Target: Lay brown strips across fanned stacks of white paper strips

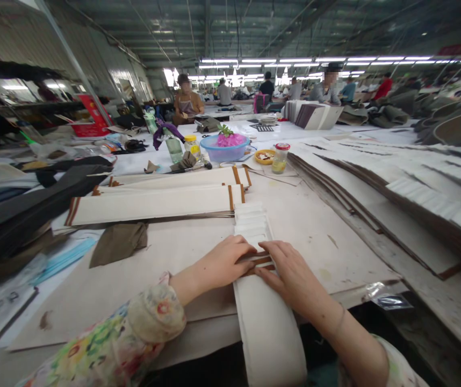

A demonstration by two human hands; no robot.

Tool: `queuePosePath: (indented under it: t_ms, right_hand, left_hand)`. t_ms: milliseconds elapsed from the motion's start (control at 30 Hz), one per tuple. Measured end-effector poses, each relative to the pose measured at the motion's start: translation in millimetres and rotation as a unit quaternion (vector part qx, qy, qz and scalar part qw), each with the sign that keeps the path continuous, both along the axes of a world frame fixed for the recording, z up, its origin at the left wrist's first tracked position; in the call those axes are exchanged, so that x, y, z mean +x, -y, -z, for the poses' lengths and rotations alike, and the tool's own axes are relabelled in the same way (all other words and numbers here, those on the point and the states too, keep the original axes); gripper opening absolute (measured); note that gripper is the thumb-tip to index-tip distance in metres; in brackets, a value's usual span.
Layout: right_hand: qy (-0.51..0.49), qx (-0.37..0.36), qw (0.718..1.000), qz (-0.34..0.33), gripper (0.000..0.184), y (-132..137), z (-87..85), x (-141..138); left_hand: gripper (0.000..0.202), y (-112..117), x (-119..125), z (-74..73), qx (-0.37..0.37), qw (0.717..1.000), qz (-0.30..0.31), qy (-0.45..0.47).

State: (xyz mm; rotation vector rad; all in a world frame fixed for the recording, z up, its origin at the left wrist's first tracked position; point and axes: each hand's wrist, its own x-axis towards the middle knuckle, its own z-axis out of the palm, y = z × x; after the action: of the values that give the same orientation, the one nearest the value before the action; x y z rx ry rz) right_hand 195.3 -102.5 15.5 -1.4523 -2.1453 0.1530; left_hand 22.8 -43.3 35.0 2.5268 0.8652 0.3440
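Both hands, left hand (224, 263) and right hand (290, 277), press flat with an unclenched grip on the white strip (268, 322), well this side of the blue bowl (224, 151). I reckon its overhanging end could drag it off the tabletop (315, 236), skewing the brown bands (260, 262).

Head-worn view, forward-down, close over worktable (315, 226), seemingly wide-angle

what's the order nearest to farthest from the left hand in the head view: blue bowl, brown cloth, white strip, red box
1. white strip: right under the left hand, touching it.
2. brown cloth: lying off to that hand's left.
3. blue bowl: well ahead, near the centre, with something pink in it.
4. red box: far back on the left.
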Motion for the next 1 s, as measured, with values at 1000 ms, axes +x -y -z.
queuePosePath:
  t_ms: [1000]
  right_hand:
    - [0.069, -0.075, 0.983, -0.153, 0.025, -22.4, -10.1, -0.2]
  left_hand:
    - [0.025, 12.1, -31.1, 24.8, -0.105, 0.977, -0.128, 0.130]
